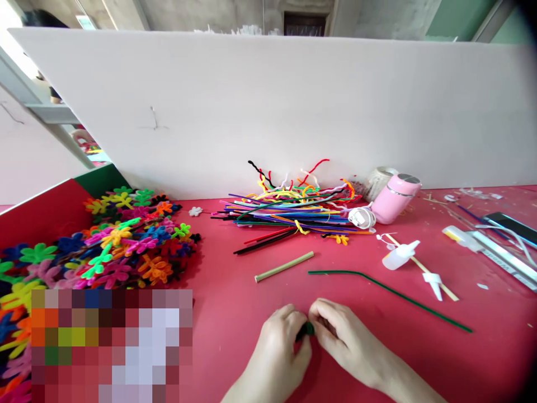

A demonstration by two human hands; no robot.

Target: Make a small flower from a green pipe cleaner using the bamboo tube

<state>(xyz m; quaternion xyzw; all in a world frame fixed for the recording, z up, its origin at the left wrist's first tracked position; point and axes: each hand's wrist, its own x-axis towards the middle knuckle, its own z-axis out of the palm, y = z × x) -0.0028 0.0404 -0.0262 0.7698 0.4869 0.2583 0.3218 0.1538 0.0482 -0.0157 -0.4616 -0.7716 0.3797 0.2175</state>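
Note:
My left hand [279, 344] and my right hand [342, 336] meet low over the red table [235, 313], fingertips pinched together on a small dark green pipe cleaner piece [307, 329]. Most of the piece is hidden by my fingers. A long green pipe cleaner [390, 292] lies just beyond my right hand, running to the right. A pale stick [284, 266] lies ahead of my left hand.
A heap of coloured pipe cleaners [289, 210] lies at the back by the white board [268, 106]. Pipe-cleaner flowers [126, 240] pile up at the left. A pink bottle [394, 198], glue bottle [400, 254], wooden skewer [422, 268] and phone [509, 226] sit to the right.

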